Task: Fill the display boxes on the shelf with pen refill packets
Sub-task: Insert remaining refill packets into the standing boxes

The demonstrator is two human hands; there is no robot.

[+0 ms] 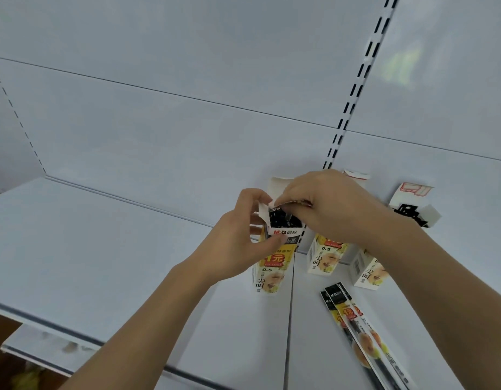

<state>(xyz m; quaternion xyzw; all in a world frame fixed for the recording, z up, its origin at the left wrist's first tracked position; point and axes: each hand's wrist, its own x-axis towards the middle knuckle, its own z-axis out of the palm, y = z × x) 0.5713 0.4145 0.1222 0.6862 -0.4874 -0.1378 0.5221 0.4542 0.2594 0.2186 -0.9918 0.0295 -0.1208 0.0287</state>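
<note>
Two bare forearms reach in from the lower edge of the view, with no sleeves, watch, bracelet or gloves showing anywhere along them. The left hand [243,229] and the right hand [331,206] are equally uncovered, with no rings visible on the fingers. Fingernails appear short and unpainted where visible.
</note>
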